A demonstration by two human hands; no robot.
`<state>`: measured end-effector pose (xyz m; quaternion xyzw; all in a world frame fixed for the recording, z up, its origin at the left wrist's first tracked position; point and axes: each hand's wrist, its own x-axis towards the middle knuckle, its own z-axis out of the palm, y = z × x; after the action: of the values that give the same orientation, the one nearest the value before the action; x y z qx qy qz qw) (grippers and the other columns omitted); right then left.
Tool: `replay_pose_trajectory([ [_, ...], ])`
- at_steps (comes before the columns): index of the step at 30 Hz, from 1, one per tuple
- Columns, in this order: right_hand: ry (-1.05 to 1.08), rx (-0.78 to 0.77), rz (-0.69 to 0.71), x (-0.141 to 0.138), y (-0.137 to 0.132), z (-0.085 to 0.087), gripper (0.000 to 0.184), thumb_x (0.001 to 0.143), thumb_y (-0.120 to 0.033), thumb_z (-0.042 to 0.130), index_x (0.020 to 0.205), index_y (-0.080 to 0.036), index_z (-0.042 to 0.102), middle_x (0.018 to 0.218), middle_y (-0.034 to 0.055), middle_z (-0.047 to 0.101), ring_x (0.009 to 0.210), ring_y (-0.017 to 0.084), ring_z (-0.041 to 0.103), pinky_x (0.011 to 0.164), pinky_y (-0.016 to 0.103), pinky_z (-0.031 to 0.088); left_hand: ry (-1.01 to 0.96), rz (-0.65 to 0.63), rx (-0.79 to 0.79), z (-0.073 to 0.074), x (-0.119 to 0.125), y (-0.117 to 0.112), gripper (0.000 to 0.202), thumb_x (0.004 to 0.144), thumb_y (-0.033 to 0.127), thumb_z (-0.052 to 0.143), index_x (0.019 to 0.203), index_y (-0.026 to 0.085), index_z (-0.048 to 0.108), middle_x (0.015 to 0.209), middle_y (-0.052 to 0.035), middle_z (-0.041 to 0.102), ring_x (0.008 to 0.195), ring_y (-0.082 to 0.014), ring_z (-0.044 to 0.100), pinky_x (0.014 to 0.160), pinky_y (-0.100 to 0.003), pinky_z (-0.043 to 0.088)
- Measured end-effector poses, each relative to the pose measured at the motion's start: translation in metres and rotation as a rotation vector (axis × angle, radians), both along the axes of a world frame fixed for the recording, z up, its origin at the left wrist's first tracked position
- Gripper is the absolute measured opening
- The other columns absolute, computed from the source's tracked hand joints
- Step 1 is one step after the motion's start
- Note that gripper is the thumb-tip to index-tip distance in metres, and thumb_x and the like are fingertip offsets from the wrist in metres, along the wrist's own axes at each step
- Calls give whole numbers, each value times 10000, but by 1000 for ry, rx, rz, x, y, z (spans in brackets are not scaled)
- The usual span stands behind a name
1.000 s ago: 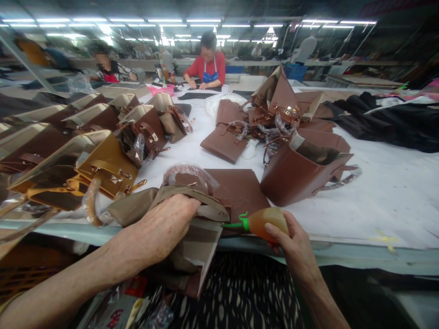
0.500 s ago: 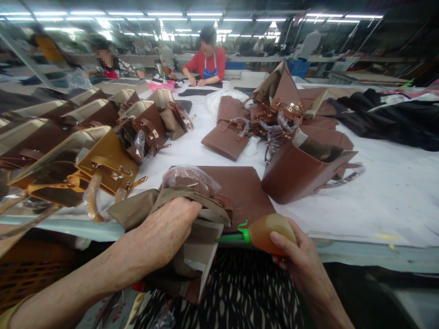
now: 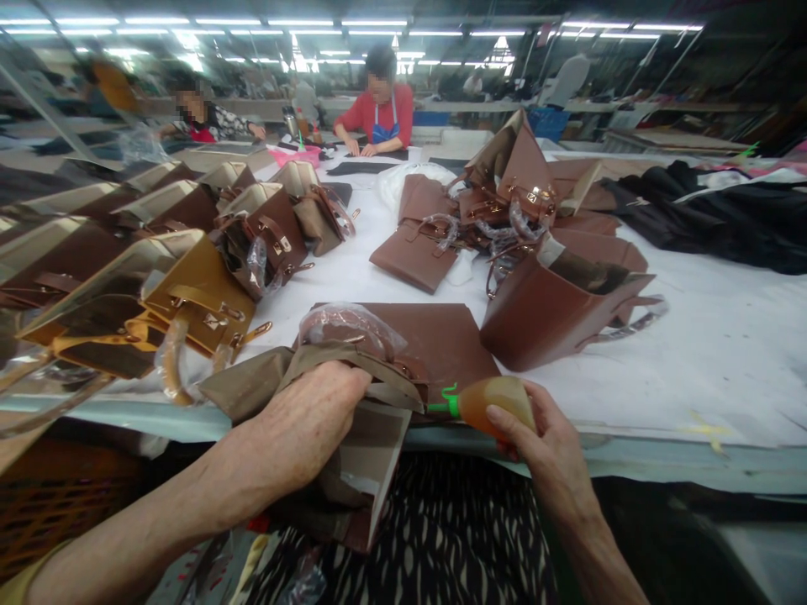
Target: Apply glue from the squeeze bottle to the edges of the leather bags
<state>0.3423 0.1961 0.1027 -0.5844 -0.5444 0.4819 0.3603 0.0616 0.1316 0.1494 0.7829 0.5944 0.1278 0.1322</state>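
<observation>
My left hand is closed on the taupe flap of a brown handbag that lies at the table's near edge, partly hanging over my lap. A plastic-wrapped handle arches above the flap. My right hand grips an amber squeeze bottle with a green nozzle. The nozzle points left and touches the bag's edge next to the flap.
A white table carries many handbags: a row of brown and tan ones at left, an open brown bag and a pile behind it. Black fabric lies at right. Two people sit working at the far end.
The bottle has shifted slightly up and right, its nozzle drawn a little along the bag's edge. My left hand has stayed on the flap.
</observation>
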Motion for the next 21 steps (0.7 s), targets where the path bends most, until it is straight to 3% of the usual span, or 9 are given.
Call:
replay_pose_trajectory([
  [8,104,-103,94,11,-9,0,520,712,-546,624,1082,-206,490,716,-8,545,494,109,464,397,208,367,14,10,33,2,3,-3,160,840,64,386,859,195,475,758,13,471,629,-119,413,675,-249,357],
  [14,68,-70,35,2,-7,1,546,698,-546,638,1074,-183,484,713,2,568,482,106,464,415,210,381,43,22,34,8,9,-4,177,839,58,367,853,195,478,783,9,485,704,-126,466,666,-253,357],
  [21,151,-166,120,12,-14,-4,540,703,-533,640,1098,-206,473,719,-5,530,484,104,450,400,207,362,92,-11,66,6,7,-2,138,839,83,363,795,165,465,734,-9,466,643,-130,425,664,-253,377],
])
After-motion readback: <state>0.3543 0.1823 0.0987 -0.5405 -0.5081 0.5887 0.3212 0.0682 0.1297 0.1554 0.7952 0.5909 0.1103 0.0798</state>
